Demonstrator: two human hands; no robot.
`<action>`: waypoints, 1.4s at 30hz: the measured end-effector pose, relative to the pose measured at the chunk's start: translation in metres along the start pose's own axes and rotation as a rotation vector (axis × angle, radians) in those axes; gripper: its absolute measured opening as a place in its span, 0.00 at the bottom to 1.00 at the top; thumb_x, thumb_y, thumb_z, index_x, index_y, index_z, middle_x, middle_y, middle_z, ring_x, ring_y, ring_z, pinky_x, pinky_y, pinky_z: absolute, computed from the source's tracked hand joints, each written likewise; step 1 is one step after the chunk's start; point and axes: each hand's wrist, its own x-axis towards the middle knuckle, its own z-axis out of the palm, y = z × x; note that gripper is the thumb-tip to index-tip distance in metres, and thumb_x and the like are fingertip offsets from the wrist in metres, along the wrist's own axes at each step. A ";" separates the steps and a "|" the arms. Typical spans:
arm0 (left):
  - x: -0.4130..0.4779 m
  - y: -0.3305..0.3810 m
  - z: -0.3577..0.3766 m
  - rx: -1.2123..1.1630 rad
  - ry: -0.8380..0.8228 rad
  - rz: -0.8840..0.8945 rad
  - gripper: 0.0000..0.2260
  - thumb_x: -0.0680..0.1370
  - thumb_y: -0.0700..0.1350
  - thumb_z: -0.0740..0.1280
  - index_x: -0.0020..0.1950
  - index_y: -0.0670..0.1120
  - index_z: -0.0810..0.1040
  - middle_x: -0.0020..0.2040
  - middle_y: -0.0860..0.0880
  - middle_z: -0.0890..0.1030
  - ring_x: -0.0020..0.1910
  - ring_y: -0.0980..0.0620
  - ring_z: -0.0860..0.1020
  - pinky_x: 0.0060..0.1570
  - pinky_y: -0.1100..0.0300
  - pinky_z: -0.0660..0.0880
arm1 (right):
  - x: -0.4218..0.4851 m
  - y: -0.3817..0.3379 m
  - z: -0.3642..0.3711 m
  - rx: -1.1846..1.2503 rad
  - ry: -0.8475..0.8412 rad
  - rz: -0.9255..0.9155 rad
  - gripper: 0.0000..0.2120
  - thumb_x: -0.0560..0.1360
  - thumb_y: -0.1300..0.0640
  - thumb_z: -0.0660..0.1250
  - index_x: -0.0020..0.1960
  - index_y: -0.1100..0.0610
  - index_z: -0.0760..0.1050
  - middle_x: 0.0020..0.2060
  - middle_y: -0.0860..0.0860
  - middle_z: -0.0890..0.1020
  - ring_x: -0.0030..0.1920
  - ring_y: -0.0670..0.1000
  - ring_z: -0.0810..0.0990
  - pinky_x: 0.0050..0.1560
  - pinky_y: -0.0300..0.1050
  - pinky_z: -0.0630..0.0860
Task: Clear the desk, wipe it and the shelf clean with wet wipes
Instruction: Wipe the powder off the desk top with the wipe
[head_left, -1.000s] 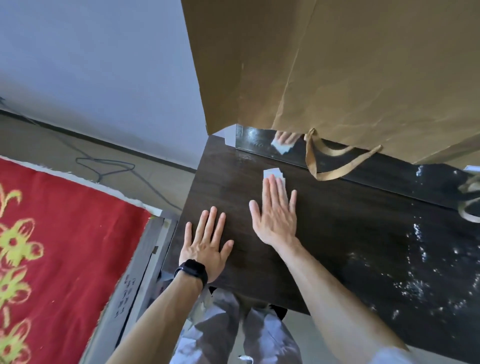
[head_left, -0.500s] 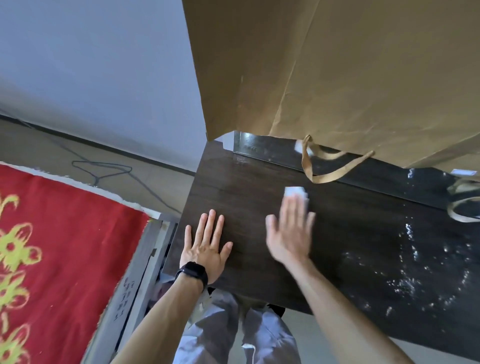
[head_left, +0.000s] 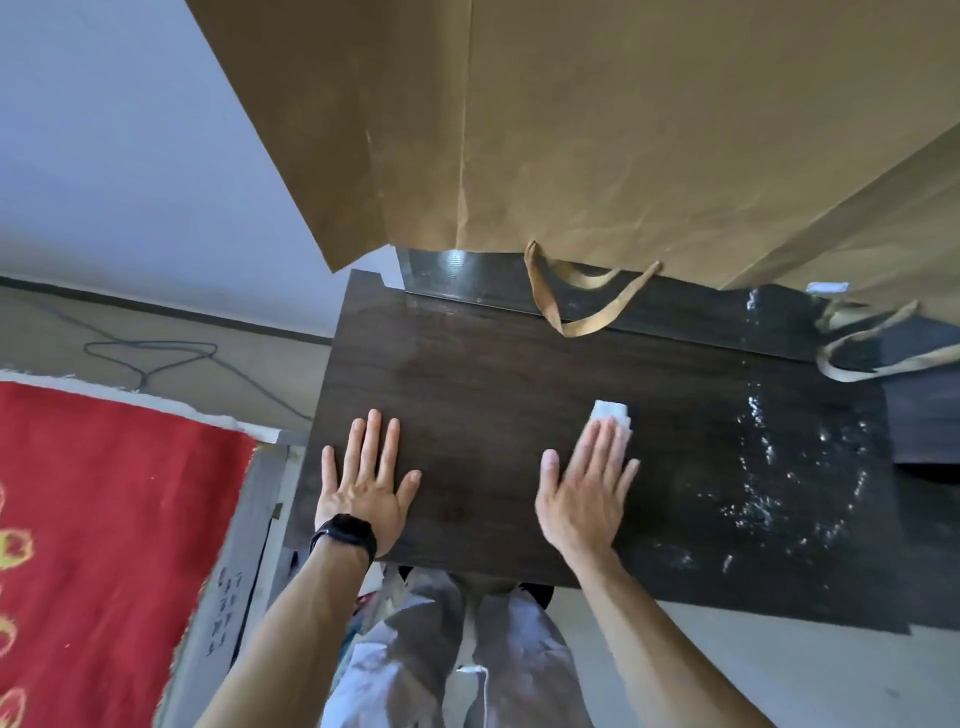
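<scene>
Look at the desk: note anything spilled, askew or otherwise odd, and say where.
White flecks, droplets or crumbs, scatter over the right part of the desk, past the wipe under the right hand. The left part looks even. A bag handle dangles over the back edge.

Wipe (head_left: 612, 413) on desk (head_left: 467, 384) (bag (head_left: 597, 130) behind).

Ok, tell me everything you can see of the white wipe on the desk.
The wipe is a small white pad, folded to a rough rectangle, soft like cloth or paper. It lies flat on the dark wood-grain desk, right of its middle. The right hand presses it with straight fingers; only its far end shows past the fingertips, the rest is hidden under them.
</scene>
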 end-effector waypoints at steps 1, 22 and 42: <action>0.000 0.000 -0.001 0.004 0.001 -0.001 0.29 0.81 0.62 0.37 0.75 0.52 0.25 0.74 0.52 0.23 0.75 0.52 0.27 0.76 0.43 0.35 | -0.014 -0.022 0.007 -0.024 -0.026 -0.175 0.34 0.82 0.39 0.43 0.80 0.59 0.43 0.81 0.57 0.48 0.81 0.55 0.44 0.78 0.63 0.48; -0.061 0.149 0.070 -0.114 0.107 0.120 0.28 0.81 0.58 0.41 0.80 0.56 0.40 0.81 0.51 0.38 0.80 0.48 0.40 0.75 0.39 0.46 | -0.063 0.164 -0.008 -0.071 -0.064 -0.399 0.30 0.83 0.43 0.47 0.81 0.55 0.49 0.81 0.50 0.50 0.80 0.50 0.48 0.76 0.64 0.54; -0.068 0.202 0.064 -0.051 -0.046 -0.166 0.28 0.82 0.61 0.39 0.75 0.54 0.26 0.76 0.50 0.25 0.76 0.50 0.29 0.77 0.45 0.37 | 0.013 0.230 -0.029 0.032 0.029 -0.009 0.33 0.82 0.42 0.46 0.81 0.59 0.50 0.81 0.55 0.52 0.81 0.54 0.46 0.76 0.67 0.51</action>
